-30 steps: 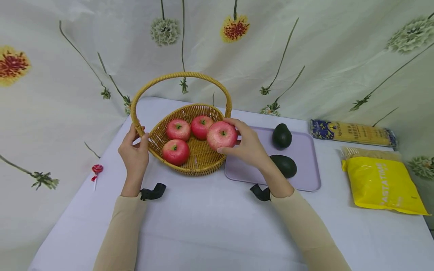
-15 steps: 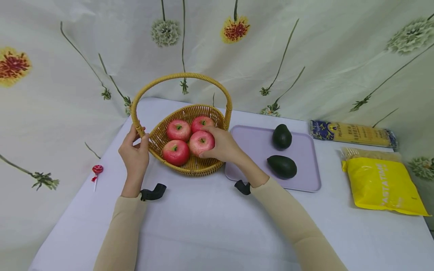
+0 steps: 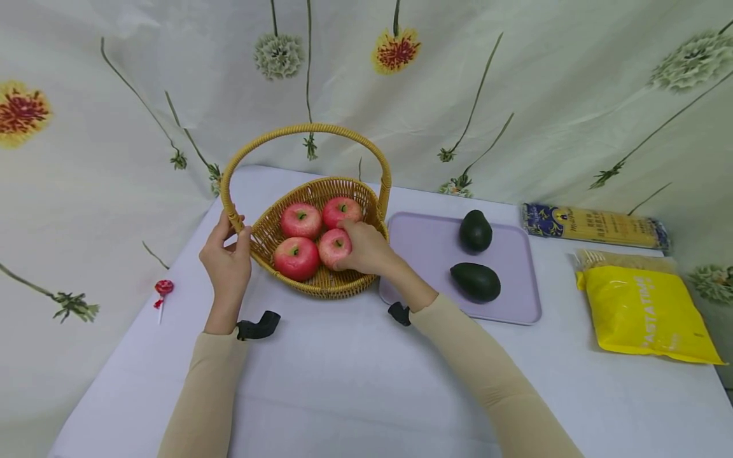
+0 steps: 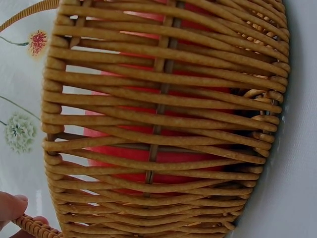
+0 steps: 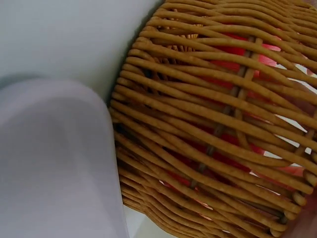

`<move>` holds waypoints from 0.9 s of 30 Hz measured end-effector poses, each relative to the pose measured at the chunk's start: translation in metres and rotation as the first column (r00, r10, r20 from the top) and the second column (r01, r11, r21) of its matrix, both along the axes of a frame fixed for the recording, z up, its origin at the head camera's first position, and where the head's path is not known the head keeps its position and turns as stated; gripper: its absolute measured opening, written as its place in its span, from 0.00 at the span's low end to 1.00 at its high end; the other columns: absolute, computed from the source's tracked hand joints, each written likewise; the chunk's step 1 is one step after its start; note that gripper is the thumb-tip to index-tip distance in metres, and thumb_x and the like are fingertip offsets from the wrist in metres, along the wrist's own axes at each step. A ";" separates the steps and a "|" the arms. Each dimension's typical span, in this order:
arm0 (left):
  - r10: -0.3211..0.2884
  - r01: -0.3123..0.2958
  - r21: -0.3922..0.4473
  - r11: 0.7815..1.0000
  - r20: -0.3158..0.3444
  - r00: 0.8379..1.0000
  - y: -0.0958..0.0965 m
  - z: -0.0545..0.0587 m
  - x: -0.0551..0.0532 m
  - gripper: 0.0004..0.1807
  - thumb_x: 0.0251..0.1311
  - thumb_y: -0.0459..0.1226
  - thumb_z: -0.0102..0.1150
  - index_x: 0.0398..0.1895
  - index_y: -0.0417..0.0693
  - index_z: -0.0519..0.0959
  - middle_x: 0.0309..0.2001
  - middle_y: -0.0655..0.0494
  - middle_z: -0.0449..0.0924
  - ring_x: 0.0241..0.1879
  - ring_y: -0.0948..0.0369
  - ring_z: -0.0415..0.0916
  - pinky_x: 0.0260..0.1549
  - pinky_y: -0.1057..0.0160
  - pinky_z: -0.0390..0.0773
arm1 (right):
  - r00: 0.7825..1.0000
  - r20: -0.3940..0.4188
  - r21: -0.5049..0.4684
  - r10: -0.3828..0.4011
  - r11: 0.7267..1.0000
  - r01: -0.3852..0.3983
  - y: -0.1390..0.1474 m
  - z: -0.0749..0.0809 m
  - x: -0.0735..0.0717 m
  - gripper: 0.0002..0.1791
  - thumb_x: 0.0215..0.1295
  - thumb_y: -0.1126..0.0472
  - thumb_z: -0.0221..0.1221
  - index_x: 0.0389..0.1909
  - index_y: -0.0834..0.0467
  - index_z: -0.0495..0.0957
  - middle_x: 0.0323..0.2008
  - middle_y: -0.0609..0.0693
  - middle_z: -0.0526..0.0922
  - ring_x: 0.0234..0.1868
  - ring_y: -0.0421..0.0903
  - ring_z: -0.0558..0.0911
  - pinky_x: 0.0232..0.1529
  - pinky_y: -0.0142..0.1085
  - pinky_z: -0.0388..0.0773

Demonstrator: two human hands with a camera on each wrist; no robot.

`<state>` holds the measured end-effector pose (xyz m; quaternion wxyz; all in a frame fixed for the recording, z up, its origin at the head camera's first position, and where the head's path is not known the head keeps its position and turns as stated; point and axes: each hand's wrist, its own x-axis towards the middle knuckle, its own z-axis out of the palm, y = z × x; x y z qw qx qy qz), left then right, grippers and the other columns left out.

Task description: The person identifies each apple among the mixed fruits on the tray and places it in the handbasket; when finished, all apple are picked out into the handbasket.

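A wicker basket (image 3: 332,292) with a tall arched handle stands on the white-covered table. My left hand (image 3: 230,264) grips the foot of the handle on the left; in the left wrist view its fingertips (image 4: 11,206) show at the lower left. My right hand (image 3: 369,248) reaches over the basket's right side and holds a red apple (image 3: 333,249) low inside it, thumb and fingers around the fruit. Three more apples lie beside it: one at the back left (image 3: 301,221), one at the back (image 3: 342,210), one at the front left (image 3: 296,259).
Right of the basket lies a lilac tray (image 3: 424,222) bearing two avocados (image 3: 476,231). Farther right are a long pasta packet (image 3: 595,226) and a yellow pasta bag (image 3: 647,312). A red lollipop (image 3: 163,287) lies at the left. Floral cloth hangs behind.
My right hand has carried the apple left from above the basket's right rim and lowered it among the other apples. My left hand has stayed on the handle.
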<state>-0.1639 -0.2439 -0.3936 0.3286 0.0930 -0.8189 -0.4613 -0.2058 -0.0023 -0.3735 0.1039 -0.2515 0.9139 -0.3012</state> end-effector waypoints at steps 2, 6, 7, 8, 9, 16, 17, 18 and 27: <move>0.000 0.000 -0.003 1.000 -0.004 1.000 0.000 -0.001 0.000 0.22 0.67 0.35 0.54 0.65 0.48 0.74 0.52 0.48 0.83 0.49 0.60 0.78 0.37 0.85 0.73 | 1.000 -0.004 0.022 -0.003 1.000 0.004 -0.001 -0.001 0.000 0.41 0.52 0.55 0.71 0.67 0.62 0.67 0.58 0.57 0.78 0.62 0.54 0.73 0.63 0.46 0.71; -0.001 0.001 -0.003 1.000 -0.005 1.000 0.000 -0.001 0.000 0.22 0.67 0.35 0.55 0.64 0.47 0.75 0.52 0.48 0.83 0.49 0.61 0.78 0.37 0.85 0.73 | 1.000 -0.003 0.047 -0.015 0.999 0.015 -0.003 -0.003 0.000 0.41 0.52 0.54 0.71 0.66 0.61 0.67 0.58 0.57 0.77 0.64 0.54 0.71 0.64 0.47 0.70; -0.001 0.001 -0.004 1.000 -0.005 1.000 0.000 0.000 0.000 0.22 0.67 0.34 0.55 0.64 0.47 0.75 0.52 0.48 0.83 0.49 0.61 0.78 0.37 0.85 0.73 | 1.000 -0.003 0.050 -0.016 0.999 0.017 -0.003 -0.004 -0.001 0.41 0.52 0.54 0.71 0.66 0.61 0.67 0.58 0.57 0.77 0.64 0.54 0.71 0.65 0.47 0.70; 0.000 0.000 -0.004 1.000 -0.004 1.000 0.000 0.000 0.000 0.22 0.67 0.34 0.55 0.65 0.47 0.75 0.52 0.48 0.83 0.49 0.61 0.78 0.37 0.85 0.73 | 1.000 -0.001 0.050 -0.018 0.999 0.018 -0.003 -0.004 0.000 0.41 0.52 0.53 0.71 0.66 0.61 0.67 0.59 0.57 0.77 0.64 0.54 0.71 0.65 0.47 0.70; -0.001 0.001 -0.004 1.000 -0.005 1.000 0.000 0.000 0.000 0.22 0.67 0.34 0.55 0.65 0.47 0.75 0.52 0.48 0.83 0.49 0.60 0.78 0.37 0.85 0.73 | 1.000 0.003 0.048 -0.019 0.999 0.019 -0.003 -0.003 0.000 0.41 0.52 0.53 0.71 0.66 0.61 0.67 0.59 0.57 0.77 0.64 0.55 0.70 0.65 0.47 0.69; -0.002 0.002 -0.002 1.000 -0.007 1.000 0.000 0.000 0.000 0.23 0.67 0.35 0.54 0.66 0.49 0.74 0.52 0.49 0.83 0.49 0.63 0.78 0.38 0.85 0.73 | 1.000 0.012 0.044 -0.019 0.999 0.018 -0.003 -0.003 0.000 0.41 0.53 0.54 0.71 0.67 0.60 0.66 0.60 0.56 0.76 0.66 0.54 0.69 0.66 0.47 0.69; -0.002 0.002 -0.002 1.000 -0.009 1.000 0.000 0.000 0.000 0.23 0.67 0.35 0.54 0.66 0.49 0.74 0.52 0.49 0.83 0.49 0.63 0.78 0.38 0.86 0.73 | 1.000 0.014 0.043 -0.018 0.999 0.017 -0.002 -0.002 0.000 0.41 0.53 0.53 0.70 0.67 0.60 0.66 0.61 0.56 0.75 0.66 0.54 0.69 0.66 0.47 0.69; -0.002 0.002 -0.001 1.000 -0.010 1.000 0.000 0.000 0.000 0.23 0.67 0.35 0.54 0.65 0.49 0.74 0.52 0.48 0.83 0.49 0.64 0.78 0.38 0.86 0.73 | 1.000 0.017 0.043 -0.016 0.999 0.015 -0.002 -0.002 0.001 0.41 0.53 0.53 0.70 0.68 0.60 0.66 0.62 0.56 0.75 0.66 0.54 0.68 0.66 0.47 0.68; -0.008 0.008 0.000 1.000 -0.021 1.000 0.000 -0.001 0.000 0.23 0.67 0.34 0.54 0.65 0.48 0.74 0.52 0.48 0.83 0.48 0.66 0.77 0.38 0.86 0.73 | 1.000 0.015 -0.010 -0.012 1.000 0.012 0.004 0.005 0.007 0.41 0.56 0.54 0.68 0.69 0.60 0.65 0.66 0.56 0.71 0.68 0.53 0.65 0.68 0.47 0.66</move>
